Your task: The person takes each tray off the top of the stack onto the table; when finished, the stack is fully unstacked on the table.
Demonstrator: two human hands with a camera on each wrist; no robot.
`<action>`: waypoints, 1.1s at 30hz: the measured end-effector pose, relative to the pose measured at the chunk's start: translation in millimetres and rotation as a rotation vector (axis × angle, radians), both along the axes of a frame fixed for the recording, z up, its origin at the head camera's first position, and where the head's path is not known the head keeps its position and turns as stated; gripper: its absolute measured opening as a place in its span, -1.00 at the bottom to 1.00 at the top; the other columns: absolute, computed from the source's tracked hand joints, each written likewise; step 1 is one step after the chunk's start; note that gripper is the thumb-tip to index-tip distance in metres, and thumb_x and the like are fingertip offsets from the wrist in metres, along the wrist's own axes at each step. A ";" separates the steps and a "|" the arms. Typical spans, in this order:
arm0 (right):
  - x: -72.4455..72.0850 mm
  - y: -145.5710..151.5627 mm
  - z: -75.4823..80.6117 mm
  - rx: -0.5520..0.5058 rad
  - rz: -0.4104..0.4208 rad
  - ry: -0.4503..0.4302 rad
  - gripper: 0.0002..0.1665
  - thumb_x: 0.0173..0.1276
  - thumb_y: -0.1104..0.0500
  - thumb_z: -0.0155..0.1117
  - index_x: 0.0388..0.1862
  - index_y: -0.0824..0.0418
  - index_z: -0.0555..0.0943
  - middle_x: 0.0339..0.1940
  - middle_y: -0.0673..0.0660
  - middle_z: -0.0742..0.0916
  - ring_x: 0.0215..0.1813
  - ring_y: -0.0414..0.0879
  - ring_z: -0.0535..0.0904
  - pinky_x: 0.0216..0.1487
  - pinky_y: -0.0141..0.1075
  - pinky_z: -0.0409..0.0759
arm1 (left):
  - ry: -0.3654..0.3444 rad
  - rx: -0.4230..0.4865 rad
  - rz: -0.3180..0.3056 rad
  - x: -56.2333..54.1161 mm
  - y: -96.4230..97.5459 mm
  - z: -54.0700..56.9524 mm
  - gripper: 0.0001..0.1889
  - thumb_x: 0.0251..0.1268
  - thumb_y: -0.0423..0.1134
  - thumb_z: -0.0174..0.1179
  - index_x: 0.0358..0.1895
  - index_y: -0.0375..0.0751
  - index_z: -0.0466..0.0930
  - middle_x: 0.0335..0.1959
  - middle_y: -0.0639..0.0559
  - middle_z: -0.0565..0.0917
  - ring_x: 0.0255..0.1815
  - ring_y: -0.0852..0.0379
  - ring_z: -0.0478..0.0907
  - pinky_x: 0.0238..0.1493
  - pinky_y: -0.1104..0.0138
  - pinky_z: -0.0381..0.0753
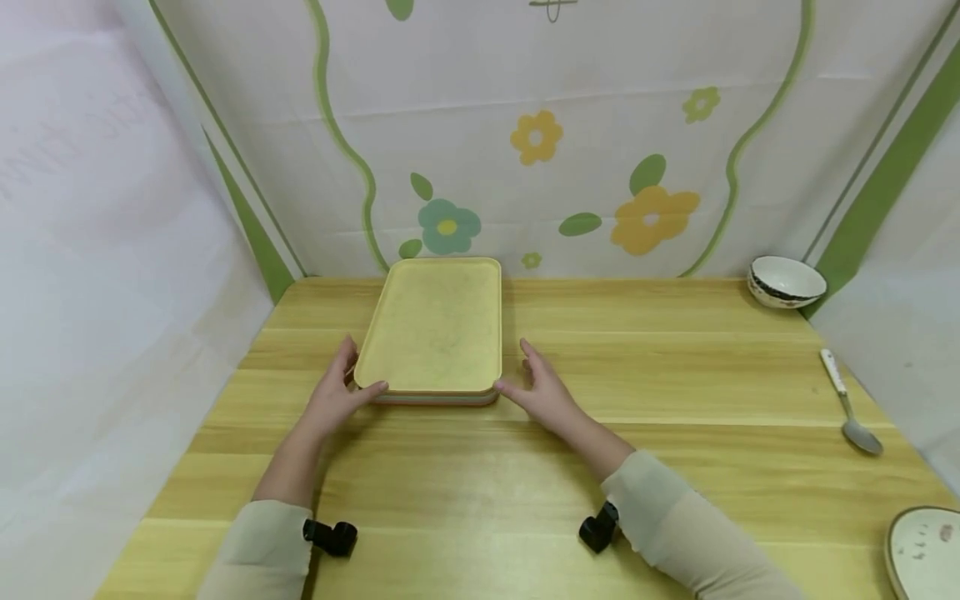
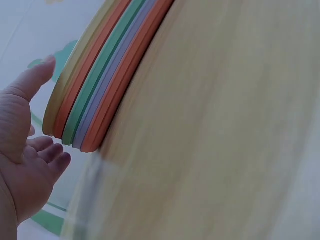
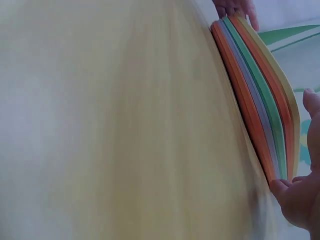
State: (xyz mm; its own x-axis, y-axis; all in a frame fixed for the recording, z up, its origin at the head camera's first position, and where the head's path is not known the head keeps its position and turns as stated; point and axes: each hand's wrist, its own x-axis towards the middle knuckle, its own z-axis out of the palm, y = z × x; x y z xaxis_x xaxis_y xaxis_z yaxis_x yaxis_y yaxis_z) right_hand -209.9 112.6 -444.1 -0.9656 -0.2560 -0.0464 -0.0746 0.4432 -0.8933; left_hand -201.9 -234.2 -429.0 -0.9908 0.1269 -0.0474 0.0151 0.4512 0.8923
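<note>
A stack of rectangular trays [image 1: 435, 325] lies on the wooden table, with a yellow one on top. From the side, the left wrist view shows orange, green [image 2: 100, 75], lilac and orange layers beneath it. My left hand [image 1: 333, 398] is at the near left corner, thumb stretched toward the top tray's edge and the other fingers along the left side. At the near right corner is my right hand [image 1: 546, 398], its thumb close to the rim and its fingers spread apart from the side. Whether either hand touches the stack I cannot tell.
A white bowl with a dark patterned band [image 1: 786, 283] stands at the table's back right corner. Along the right edge lies a spoon with a white handle [image 1: 851, 408]. A pale plate [image 1: 926, 550] is partly cut off at the lower right. A flowered cloth [image 1: 480, 125] hangs behind the table.
</note>
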 end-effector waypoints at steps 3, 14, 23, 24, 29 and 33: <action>1.1 -8.6 -5.3 -0.044 0.014 -0.028 0.23 0.25 -0.25 0.35 0.63 0.09 -0.15 0.59 0.31 0.16 0.54 0.26 0.17 0.51 0.11 0.24 | 0.008 0.045 -0.001 -0.7 -0.4 -5.9 0.10 0.25 -0.12 0.35 0.58 -0.26 -0.35 0.59 -0.31 -0.06 0.57 -0.25 0.00 0.56 -0.03 0.10; 1.9 -25.5 -15.2 -0.139 0.036 0.032 0.03 0.30 -0.07 0.37 0.61 0.04 0.04 0.50 0.17 0.39 0.46 0.15 0.36 0.47 0.05 0.36 | 0.008 0.095 0.013 0.6 -4.5 -15.0 -0.10 0.25 -0.12 0.35 0.54 -0.27 0.02 0.53 -0.24 0.19 0.54 -0.13 0.15 0.55 0.07 0.16; 2.7 -25.3 -14.2 -0.141 0.038 0.039 0.01 0.32 -0.09 0.34 0.61 0.02 0.05 0.49 0.17 0.39 0.47 0.13 0.34 0.47 0.04 0.36 | 0.000 0.112 0.060 1.8 -2.6 -6.7 -0.09 0.24 -0.13 0.37 0.54 -0.31 0.02 0.54 -0.26 0.16 0.56 -0.15 0.10 0.57 0.01 0.14; 2.9 -25.2 -13.8 -0.148 0.039 0.040 0.00 0.32 -0.09 0.34 0.61 0.02 0.05 0.49 0.17 0.39 0.47 0.13 0.35 0.47 0.04 0.37 | 0.002 0.120 0.063 2.0 -2.2 -4.9 -0.09 0.23 -0.14 0.37 0.53 -0.30 0.03 0.53 -0.26 0.17 0.55 -0.16 0.11 0.57 0.01 0.14; 3.8 -24.7 -9.4 -0.169 0.051 0.026 -0.04 0.38 -0.03 0.29 0.61 0.06 0.03 0.49 0.20 0.39 0.47 0.15 0.34 0.47 0.04 0.36 | 0.003 0.152 0.070 2.6 1.1 5.6 -0.10 0.23 -0.12 0.38 0.55 -0.17 0.05 0.45 -0.18 0.28 0.37 -0.07 0.35 0.26 0.41 0.53; 3.0 -24.1 -10.0 -0.174 0.045 0.012 -0.05 0.39 -0.03 0.28 0.61 0.05 0.03 0.47 0.19 0.41 0.47 0.12 0.36 0.47 0.01 0.38 | -0.019 0.236 0.055 0.8 1.9 9.1 -0.10 0.28 -0.15 0.33 0.55 -0.19 -0.03 0.44 -0.21 0.28 0.23 0.18 0.43 0.05 0.64 0.55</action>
